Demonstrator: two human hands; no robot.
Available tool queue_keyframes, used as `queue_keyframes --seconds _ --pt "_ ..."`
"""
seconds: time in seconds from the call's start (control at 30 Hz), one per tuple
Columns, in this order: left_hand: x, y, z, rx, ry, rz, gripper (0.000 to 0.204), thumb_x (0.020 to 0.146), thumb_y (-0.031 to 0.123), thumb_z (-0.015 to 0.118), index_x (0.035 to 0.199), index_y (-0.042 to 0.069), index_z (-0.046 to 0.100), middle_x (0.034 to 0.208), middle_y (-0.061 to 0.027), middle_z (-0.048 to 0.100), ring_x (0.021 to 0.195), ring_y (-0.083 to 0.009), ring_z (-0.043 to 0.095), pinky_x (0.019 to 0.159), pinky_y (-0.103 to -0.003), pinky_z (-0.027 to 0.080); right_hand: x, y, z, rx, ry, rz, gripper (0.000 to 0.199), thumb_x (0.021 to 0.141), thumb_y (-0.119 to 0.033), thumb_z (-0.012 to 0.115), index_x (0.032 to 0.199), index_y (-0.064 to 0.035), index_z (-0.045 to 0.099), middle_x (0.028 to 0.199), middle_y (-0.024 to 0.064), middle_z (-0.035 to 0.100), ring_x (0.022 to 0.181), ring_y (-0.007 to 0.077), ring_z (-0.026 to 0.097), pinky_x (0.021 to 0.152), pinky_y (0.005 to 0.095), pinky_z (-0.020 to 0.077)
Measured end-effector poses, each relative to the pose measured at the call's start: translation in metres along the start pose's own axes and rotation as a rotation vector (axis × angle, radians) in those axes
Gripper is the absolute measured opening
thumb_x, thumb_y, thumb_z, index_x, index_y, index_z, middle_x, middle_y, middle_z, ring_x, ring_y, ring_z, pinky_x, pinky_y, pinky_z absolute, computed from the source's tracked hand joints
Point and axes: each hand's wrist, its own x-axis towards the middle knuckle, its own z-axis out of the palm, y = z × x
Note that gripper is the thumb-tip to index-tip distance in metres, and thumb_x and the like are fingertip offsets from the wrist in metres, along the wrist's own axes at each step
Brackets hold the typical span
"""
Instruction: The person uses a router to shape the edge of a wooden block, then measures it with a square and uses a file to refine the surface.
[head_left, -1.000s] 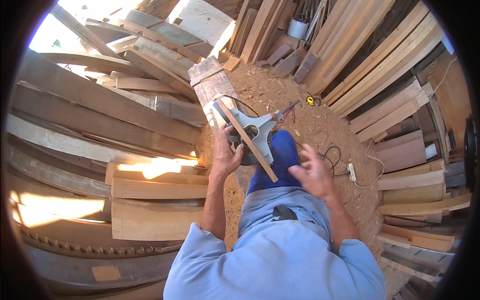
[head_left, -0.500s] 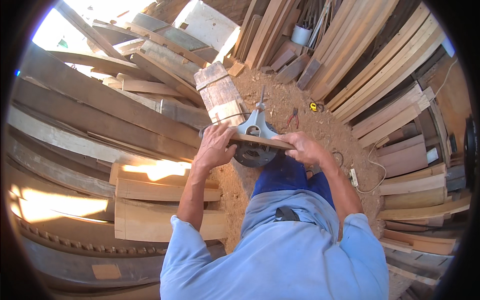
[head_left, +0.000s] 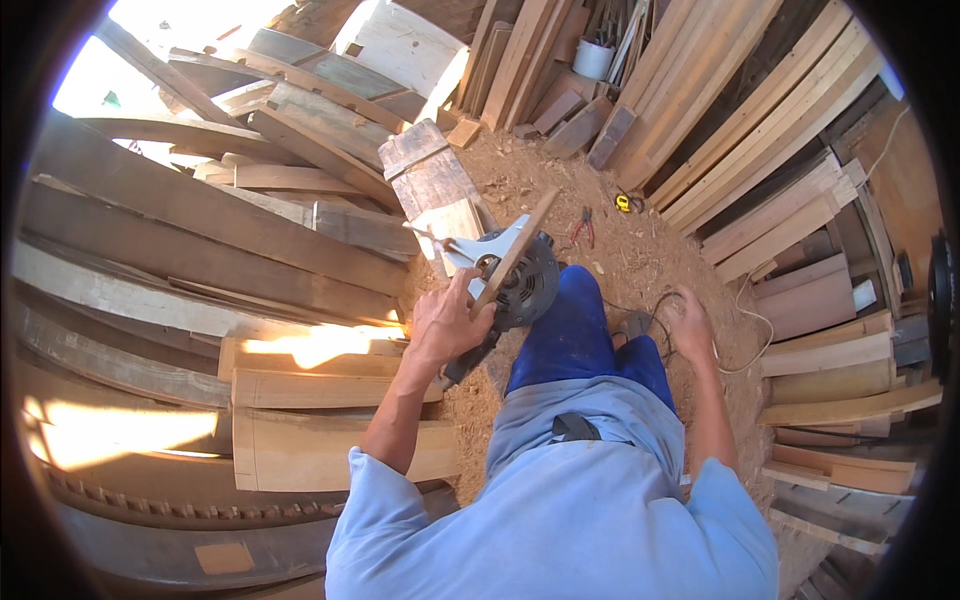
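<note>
The left hand (head_left: 445,322) is closed around the lower end of a thin wooden strip (head_left: 515,250), which slants up toward one o'clock across a round, dark machine with a pale metal frame (head_left: 520,275). The machine sits at the picture's centre, just in front of the person's knees in blue trousers (head_left: 575,335), and the strip lies on it or just over it; I cannot tell if they touch. The right hand (head_left: 688,322) hangs free at three o'clock of the machine, well apart from it, fingers loosely curled and holding nothing, just beside a thin cable (head_left: 745,335) that loops over the sawdust floor (head_left: 640,250). At eleven o'clock of the machine a short block of stacked planks (head_left: 435,185) rests on the ground, touching or nearly touching the frame. Red-handled pliers (head_left: 583,228) and a small yellow tool (head_left: 625,203) lie on the sawdust at one o'clock. Long boards (head_left: 200,240) are piled to the left, and more lean along the right. As for progress, the strip looks whole and uncut, only one hand is on the work, and the machine's cutting part is not visible, so by my judgement the work on the strip is at its start, with nearly all of it left.
</note>
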Motion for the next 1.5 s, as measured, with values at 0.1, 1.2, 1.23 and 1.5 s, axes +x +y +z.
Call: queue_keyframes --seconds 0.1,1.2,1.23,1.5 --pt "-0.001 -0.001 0.020 -0.009 0.149 0.074 0.049 0.076 0.020 0.076 0.122 0.011 0.063 0.117 -0.0194 0.063 0.114 -0.0402 0.056 0.094 -0.051 0.044 -0.077 0.094 -0.029 -0.320 -0.301 0.422 0.059 0.093 -0.039 0.059 0.138 -0.0020 0.055 0.130 0.0300 0.061 0.123 0.0424 0.059 0.102 0.0469 0.0471" --pt "0.009 -0.008 0.048 -0.085 0.236 0.083 0.038 0.074 0.018 0.074 0.110 0.009 0.067 0.160 -0.0364 0.019 0.140 -0.0510 0.027 0.116 -0.057 0.022 -0.315 0.180 0.032 0.098 0.363 1.301 0.029 0.083 -0.006 0.059 0.111 0.0045 0.055 0.094 0.0191 0.063 0.076 0.0328 0.065 0.066 0.0439 0.0535" --pt "0.008 -0.009 0.049 -0.086 0.245 0.085 0.038 0.074 0.018 0.074 0.110 0.010 0.067 0.160 -0.0364 0.019 0.140 -0.0507 0.027 0.115 -0.058 0.021 -0.314 0.182 0.030 0.103 0.352 1.306 0.029 0.084 -0.006 0.059 0.110 0.0044 0.055 0.093 0.0190 0.063 0.075 0.0326 0.065 0.066 0.0437 0.0533" --pt "0.007 -0.007 0.055 -0.120 0.259 0.078 0.036 0.074 0.018 0.074 0.109 0.011 0.068 0.160 -0.0362 0.019 0.141 -0.0506 0.025 0.112 -0.062 0.021 -0.312 0.205 0.013 0.167 0.282 1.345 0.024 0.085 -0.006 0.058 0.107 0.0033 0.056 0.088 0.0176 0.063 0.070 0.0312 0.064 0.060 0.0424 0.0518"
